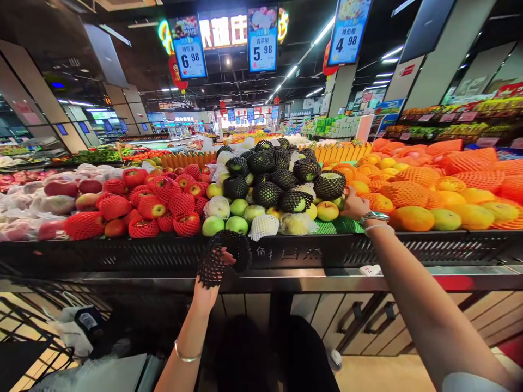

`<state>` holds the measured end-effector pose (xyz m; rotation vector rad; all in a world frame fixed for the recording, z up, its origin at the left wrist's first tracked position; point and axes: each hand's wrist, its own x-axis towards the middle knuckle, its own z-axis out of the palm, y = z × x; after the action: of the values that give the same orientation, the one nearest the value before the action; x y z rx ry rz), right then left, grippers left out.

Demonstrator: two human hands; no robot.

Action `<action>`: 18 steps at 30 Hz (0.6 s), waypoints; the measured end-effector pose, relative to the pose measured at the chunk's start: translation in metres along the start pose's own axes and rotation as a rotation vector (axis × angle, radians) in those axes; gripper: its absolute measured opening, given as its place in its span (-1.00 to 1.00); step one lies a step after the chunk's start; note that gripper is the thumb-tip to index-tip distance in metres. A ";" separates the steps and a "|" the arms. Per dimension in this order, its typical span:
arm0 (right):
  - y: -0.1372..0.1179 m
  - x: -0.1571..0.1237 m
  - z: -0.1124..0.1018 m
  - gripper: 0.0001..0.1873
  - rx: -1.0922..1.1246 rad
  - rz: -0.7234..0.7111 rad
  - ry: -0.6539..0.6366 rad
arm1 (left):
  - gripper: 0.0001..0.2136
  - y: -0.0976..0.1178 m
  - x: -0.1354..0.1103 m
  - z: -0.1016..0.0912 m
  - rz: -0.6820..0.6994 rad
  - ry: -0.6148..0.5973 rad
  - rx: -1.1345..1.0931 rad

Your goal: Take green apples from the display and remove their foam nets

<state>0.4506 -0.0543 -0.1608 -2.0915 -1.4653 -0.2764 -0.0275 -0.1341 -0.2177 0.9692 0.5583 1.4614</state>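
Observation:
A black foam fruit net [210, 264] is draped around my left hand [227, 256], in front of the display's black rim. The fingers are curled and partly covered by the mesh. My right hand [355, 206] reaches into the display at the right edge of the green apple pile. Its fingers point away from me and are mostly hidden, so what they hold cannot be made out. Close to them are a fruit in a black net [330, 185], a yellowish apple [327, 210] and green matting [352, 225]. Green apples [237, 225] lie just above my left hand.
Red-netted apples [153, 207] fill the display on the left, oranges [414, 218] on the right. A black slatted rim [143, 253] and metal ledge [310, 275] run along the front. A cart [24, 332] with bags stands at lower left. Price screens [262, 46] hang overhead.

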 end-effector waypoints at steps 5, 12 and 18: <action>-0.009 -0.014 -0.006 -0.27 -0.155 -0.026 -0.026 | -0.76 -0.008 0.002 -0.003 -0.020 -0.020 0.001; -0.013 -0.031 -0.028 -0.15 -0.285 0.022 -0.017 | -0.69 -0.012 0.004 0.003 -0.062 -0.050 -0.037; -0.017 -0.044 -0.064 -0.24 -0.223 0.032 0.040 | -0.68 -0.015 0.004 0.006 -0.085 -0.050 -0.036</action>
<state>0.4275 -0.1200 -0.1235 -2.2677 -1.4324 -0.4863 -0.0138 -0.1288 -0.2261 0.9399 0.5292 1.3636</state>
